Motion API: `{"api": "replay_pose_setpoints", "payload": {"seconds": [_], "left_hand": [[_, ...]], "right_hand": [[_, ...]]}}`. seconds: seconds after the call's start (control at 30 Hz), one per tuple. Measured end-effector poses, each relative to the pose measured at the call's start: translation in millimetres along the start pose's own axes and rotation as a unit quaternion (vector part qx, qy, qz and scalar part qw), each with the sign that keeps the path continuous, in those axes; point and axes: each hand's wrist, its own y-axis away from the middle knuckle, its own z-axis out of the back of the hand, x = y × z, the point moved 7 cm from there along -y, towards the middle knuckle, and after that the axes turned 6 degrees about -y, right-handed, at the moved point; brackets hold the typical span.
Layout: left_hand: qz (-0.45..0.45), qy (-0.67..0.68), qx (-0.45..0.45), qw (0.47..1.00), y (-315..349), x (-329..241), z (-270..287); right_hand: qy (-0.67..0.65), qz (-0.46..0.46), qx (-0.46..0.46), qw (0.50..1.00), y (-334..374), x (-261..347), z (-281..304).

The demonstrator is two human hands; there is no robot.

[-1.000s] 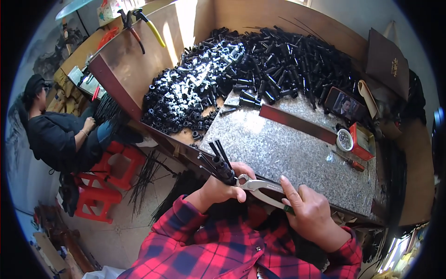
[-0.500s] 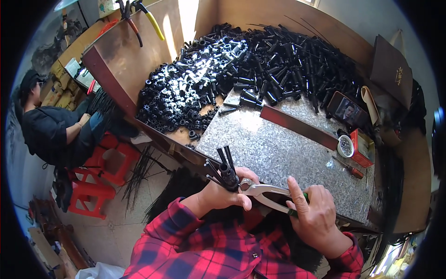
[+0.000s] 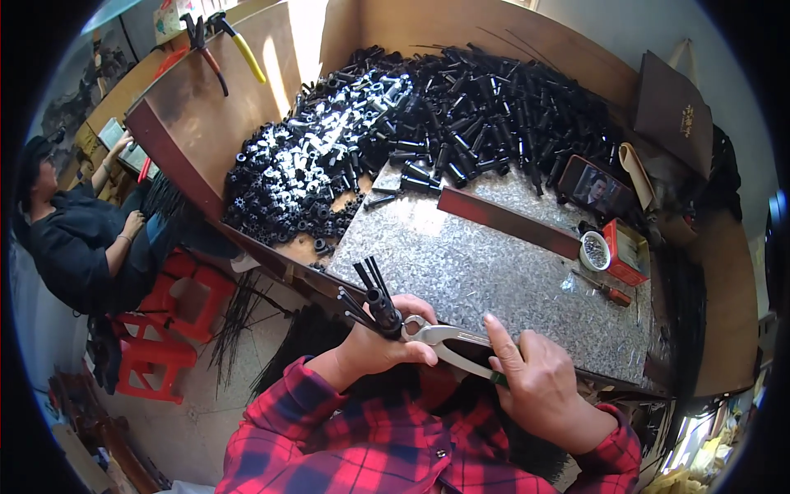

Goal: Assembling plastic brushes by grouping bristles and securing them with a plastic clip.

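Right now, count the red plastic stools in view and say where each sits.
2. One red stool stands beside the seated person; the other sits just below it, nearer. More may be hidden by the workbench.

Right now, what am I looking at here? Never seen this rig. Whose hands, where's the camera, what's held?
No machine: a person works with bare hands, filmed by a fisheye camera on their head looking down, so straight edges bend. The left hand grips a small bundle of black plastic parts. The right hand holds metal pliers, their jaws at that bundle. On the speckled work surface lie a big heap of black plastic pieces, a phone, a red box and a screwdriver. Another person sits at left.
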Motion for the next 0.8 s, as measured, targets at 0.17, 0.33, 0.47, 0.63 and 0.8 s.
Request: {"api": "replay_pose_setpoints", "payload": {"seconds": [0.17,0.33,0.47,0.63,0.8], "left_hand": [[0.045,0.089,0.008,0.995,2.6,-3.5,-3.3],[0.093,0.129,0.053,0.986,3.0,-4.1,-13.0],[0.027,0.076,0.054,0.995,-1.6,-10.1,-18.1],[-0.032,-0.054,0.086,0.994,-5.5,-8.2,-19.0],[-0.022,-0.039,0.090,0.995,-10.4,-15.7,-17.8]], "right_hand": [[-0.004,0.048,-0.038,0.998,-1.5,5.7,24.6],[0.027,0.037,0.021,0.999,16.2,5.9,25.8],[0.055,0.046,0.013,0.997,18.6,11.6,35.2],[0.108,0.045,0.013,0.993,22.9,14.4,26.7],[0.071,0.025,0.021,0.997,21.6,7.1,18.7]]}}
